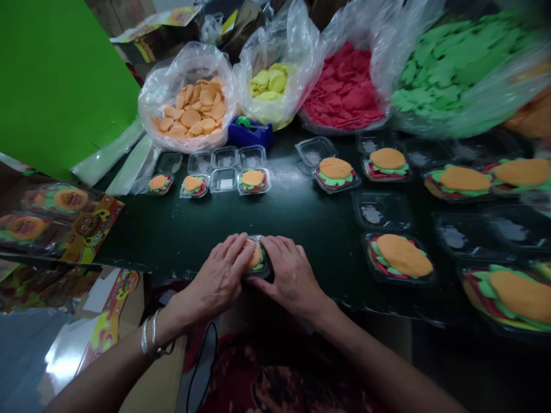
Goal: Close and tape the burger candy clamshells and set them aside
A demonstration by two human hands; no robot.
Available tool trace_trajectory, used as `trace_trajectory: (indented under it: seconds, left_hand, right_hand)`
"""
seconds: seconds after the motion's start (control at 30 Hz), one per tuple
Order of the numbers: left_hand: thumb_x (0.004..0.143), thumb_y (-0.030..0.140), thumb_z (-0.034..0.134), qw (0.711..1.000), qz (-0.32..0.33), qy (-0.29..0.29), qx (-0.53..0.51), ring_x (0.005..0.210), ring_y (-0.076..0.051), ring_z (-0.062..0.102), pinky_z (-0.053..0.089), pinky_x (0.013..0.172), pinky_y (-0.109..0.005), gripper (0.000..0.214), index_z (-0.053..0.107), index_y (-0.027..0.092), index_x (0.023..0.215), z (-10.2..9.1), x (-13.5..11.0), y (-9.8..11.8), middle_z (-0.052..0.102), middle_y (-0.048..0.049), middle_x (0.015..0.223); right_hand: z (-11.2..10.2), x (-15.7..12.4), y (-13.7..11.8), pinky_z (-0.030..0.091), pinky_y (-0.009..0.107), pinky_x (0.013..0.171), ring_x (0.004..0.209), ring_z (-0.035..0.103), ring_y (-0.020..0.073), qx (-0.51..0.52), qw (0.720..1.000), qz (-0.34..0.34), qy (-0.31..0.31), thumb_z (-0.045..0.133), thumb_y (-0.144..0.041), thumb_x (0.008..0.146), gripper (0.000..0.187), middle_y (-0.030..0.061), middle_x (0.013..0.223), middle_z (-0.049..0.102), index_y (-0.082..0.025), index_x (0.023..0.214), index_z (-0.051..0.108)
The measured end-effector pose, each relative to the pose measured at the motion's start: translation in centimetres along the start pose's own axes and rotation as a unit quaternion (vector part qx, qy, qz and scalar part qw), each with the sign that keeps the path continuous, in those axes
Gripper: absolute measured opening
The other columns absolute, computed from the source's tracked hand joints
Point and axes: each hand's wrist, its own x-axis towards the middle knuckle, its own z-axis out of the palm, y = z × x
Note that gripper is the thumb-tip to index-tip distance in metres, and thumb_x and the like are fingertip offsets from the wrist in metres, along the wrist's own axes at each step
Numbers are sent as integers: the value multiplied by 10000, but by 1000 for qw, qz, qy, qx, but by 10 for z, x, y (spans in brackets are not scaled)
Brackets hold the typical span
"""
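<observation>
Both hands, left hand (224,274) and right hand (289,274), press closed in a grip on 1 toy burger box (257,259) at the near edge of the dark surface (181,229), with several filled boxes and several empty trays (382,210) waiting beyond.

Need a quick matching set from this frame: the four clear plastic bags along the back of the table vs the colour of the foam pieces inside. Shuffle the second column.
1. clear plastic bag furthest left
2. second clear plastic bag from left
3. third clear plastic bag from left
4. clear plastic bag furthest right

A. green
B. orange
C. red
D. yellow

Pairs: 1-B, 2-D, 3-C, 4-A
</observation>
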Motion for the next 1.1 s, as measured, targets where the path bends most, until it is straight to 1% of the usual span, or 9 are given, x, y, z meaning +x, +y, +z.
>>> trace_trajectory:
  seconds: [0.1,0.2,0.3,0.47,0.57,0.63,0.73,0.83,1.1]
  left_hand:
    - [815,57,402,1000,16,-10,0,1402,-326,207,290,1096,-536,689,167,154,1455,-1,-4,-2,313,-174,1489]
    - [903,178,419,999,26,-18,-6,1410,-317,192,284,1103,-525,621,151,170,1463,-3,-5,-6,297,-172,1501]
    - [928,270,438,999,23,-23,-10,1415,-321,173,281,1099,-532,599,175,179,1459,2,-3,-8,286,-174,1508]
    - [938,207,405,999,18,7,-40,1427,-308,122,242,1110,-553,588,150,195,1468,13,-3,-9,257,-168,1521]
    - [903,217,480,991,6,29,-131,1431,-281,127,251,1122,-525,686,104,240,1476,11,-8,-12,218,-142,1539]
    - [867,241,550,977,-51,56,-200,1414,-270,199,287,1118,-493,701,177,232,1460,8,-12,-17,245,-147,1524]
    - [829,247,612,951,-136,74,-267,1319,-249,375,352,1086,-465,586,383,227,1368,7,-14,-26,407,-129,1422]
    - [785,254,671,940,-145,56,-302,1247,-236,444,376,1068,-446,558,472,239,1306,8,-11,-33,490,-99,1336]
    - [785,267,670,927,-159,41,-336,1230,-244,450,357,1059,-451,538,497,260,1295,6,-12,-32,520,-87,1321]
  right_hand:
    - [-2,-1,0,432,488,882,1116,492,350,3,1000,2,4,715,-403,717,668,179,1231,579,-108,1267,477]
    - [-8,0,3,452,500,887,1122,506,341,28,999,-5,-16,732,-392,701,682,174,1236,573,-134,1276,472]
    - [-12,7,8,438,516,951,1199,476,328,68,997,-23,-26,740,-405,691,711,173,1317,512,-169,1300,460]
    - [1,17,10,362,543,1038,1319,384,314,112,989,-92,-30,699,-314,744,812,175,1378,478,-181,1432,288]
    - [8,17,12,379,540,1026,1287,429,312,120,988,-92,-34,709,-298,738,777,165,1344,518,-182,1407,331]
    - [7,17,13,388,539,1020,1259,457,317,116,988,-93,-33,737,-309,714,762,168,1319,539,-166,1371,380]
    - [4,18,13,407,535,1007,1241,473,329,104,990,-85,-41,772,-322,679,763,171,1296,560,-149,1335,422]
    - [1,21,12,413,527,1003,1250,463,331,101,991,-71,-56,785,-318,665,754,160,1290,568,-154,1315,441]
    - [8,20,15,403,537,987,1248,472,331,96,991,-72,-56,790,-289,651,771,168,1291,571,-152,1315,421]
